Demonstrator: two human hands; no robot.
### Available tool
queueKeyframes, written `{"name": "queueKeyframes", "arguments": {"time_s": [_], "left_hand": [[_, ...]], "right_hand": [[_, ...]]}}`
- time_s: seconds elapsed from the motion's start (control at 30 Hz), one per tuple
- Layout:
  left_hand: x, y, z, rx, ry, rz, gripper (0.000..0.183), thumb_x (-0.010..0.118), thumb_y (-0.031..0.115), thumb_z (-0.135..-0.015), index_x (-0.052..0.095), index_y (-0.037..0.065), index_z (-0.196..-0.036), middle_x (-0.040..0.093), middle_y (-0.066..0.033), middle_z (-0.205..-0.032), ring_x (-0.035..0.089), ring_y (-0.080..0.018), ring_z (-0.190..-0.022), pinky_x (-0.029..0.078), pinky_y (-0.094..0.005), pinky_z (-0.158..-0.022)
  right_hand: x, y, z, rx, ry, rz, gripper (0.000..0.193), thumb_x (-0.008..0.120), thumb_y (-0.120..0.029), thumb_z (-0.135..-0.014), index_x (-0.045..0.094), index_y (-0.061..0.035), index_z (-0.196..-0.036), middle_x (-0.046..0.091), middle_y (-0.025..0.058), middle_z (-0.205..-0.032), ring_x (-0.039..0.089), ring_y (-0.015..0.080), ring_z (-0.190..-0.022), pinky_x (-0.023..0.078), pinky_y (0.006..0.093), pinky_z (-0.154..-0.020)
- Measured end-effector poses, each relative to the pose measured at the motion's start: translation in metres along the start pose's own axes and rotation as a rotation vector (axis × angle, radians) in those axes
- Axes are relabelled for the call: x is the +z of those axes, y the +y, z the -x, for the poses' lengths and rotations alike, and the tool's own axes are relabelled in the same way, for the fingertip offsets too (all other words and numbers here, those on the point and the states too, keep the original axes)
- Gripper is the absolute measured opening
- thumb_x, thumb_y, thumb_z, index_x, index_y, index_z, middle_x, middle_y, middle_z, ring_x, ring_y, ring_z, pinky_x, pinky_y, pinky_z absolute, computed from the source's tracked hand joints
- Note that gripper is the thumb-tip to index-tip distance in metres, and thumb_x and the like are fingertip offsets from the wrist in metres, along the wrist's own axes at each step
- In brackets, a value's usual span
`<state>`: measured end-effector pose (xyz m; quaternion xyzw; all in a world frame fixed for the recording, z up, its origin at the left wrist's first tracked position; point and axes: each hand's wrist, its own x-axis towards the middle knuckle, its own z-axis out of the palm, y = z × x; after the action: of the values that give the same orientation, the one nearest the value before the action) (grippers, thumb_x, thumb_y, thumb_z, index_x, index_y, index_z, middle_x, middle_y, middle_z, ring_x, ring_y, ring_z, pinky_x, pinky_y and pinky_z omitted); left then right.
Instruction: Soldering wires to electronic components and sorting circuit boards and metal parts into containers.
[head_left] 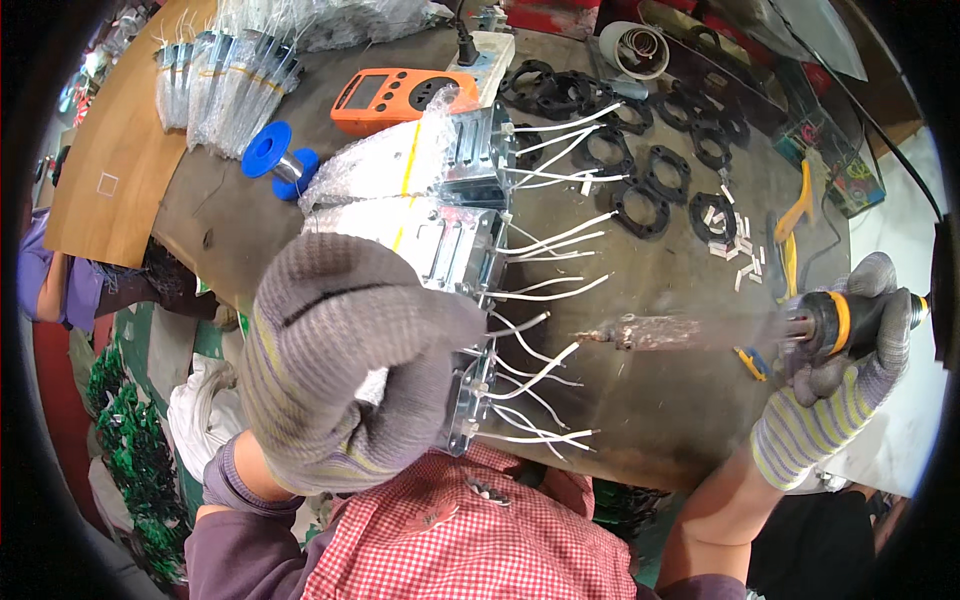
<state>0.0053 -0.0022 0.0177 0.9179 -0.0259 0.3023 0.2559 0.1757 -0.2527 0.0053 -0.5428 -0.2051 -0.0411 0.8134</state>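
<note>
My right hand [850,350], in a striped grey glove, grips the black handle of a soldering iron [660,332]. The iron points left, its thin tip close to the stripped ends of white wires [535,375]. These wires stick out from a row of metal units [465,240], partly wrapped in bubble wrap with yellow bands. Over the nearer units is my gloved left hand [350,360], its fingers curled and closed. Whatever those fingers hold is hidden. Beyond the units stands a blue spool of solder wire [268,150].
An orange multimeter [400,97] lies behind the units, near a power strip [487,65]. Black rings [640,208] and small white pieces [742,245] are scattered at the far right. Yellow-handled pliers [795,215] lie near the right edge. More wrapped units [235,95] sit far left.
</note>
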Motion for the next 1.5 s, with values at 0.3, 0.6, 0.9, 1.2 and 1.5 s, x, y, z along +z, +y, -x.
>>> {"name": "queueKeyframes", "arguments": {"time_s": [0.3,0.6,0.9,1.2,1.5], "left_hand": [[-0.001,-0.007,-0.003,-0.009,-0.116,-0.024,0.016,0.064,-0.004,-0.073,0.068,0.006,-0.084,0.057,-0.0055,-0.078,0.053,-0.0210,-0.076,0.041,-0.0320,-0.069],[0.005,-0.003,-0.008,0.044,-0.206,-0.035,0.011,0.069,0.002,-0.072,0.070,0.009,-0.081,0.063,-0.0031,-0.077,0.059,-0.0222,-0.071,0.046,-0.0346,-0.067],[0.006,-0.005,-0.004,0.047,-0.222,-0.072,0.012,0.070,0.003,-0.072,0.069,0.010,-0.081,0.065,-0.0040,-0.079,0.060,-0.0227,-0.073,0.047,-0.0348,-0.069],[0.007,-0.002,-0.005,0.030,-0.250,-0.093,0.008,0.071,0.005,-0.075,0.068,0.010,-0.079,0.065,-0.0022,-0.076,0.060,-0.0224,-0.076,0.047,-0.0345,-0.070],[-0.006,-0.015,0.029,0.016,-0.082,0.138,0.045,0.068,0.001,-0.083,0.055,0.003,-0.125,0.058,-0.0105,-0.122,0.060,-0.0171,-0.100,0.049,-0.0313,-0.090]], "right_hand": [[-0.009,0.005,-0.015,0.114,0.111,-0.012,0.030,0.055,-0.031,-0.097,0.060,-0.0013,-0.095,0.051,0.0015,-0.058,0.043,0.0066,-0.036,0.038,0.0168,-0.034],[0.020,0.018,-0.009,0.238,0.119,-0.035,0.027,0.052,-0.027,-0.099,0.060,-0.0017,-0.099,0.062,0.0049,-0.077,0.047,0.0050,-0.036,0.033,0.0165,-0.028],[0.034,0.019,-0.007,0.293,0.145,0.016,0.028,0.050,-0.028,-0.100,0.058,-0.0017,-0.097,0.058,0.0037,-0.071,0.043,0.0042,-0.035,0.032,0.0168,-0.027],[0.006,0.018,-0.010,0.354,-0.079,-0.060,0.026,0.064,-0.031,-0.090,0.064,-0.0060,-0.098,0.063,0.0042,-0.088,0.054,0.0070,-0.050,0.040,0.0175,-0.038],[-0.010,0.025,-0.015,0.173,-0.035,-0.074,0.025,0.047,-0.018,-0.100,0.058,-0.0031,-0.117,0.066,0.0101,-0.100,0.058,0.0089,-0.052,0.039,0.0161,-0.033]]}}
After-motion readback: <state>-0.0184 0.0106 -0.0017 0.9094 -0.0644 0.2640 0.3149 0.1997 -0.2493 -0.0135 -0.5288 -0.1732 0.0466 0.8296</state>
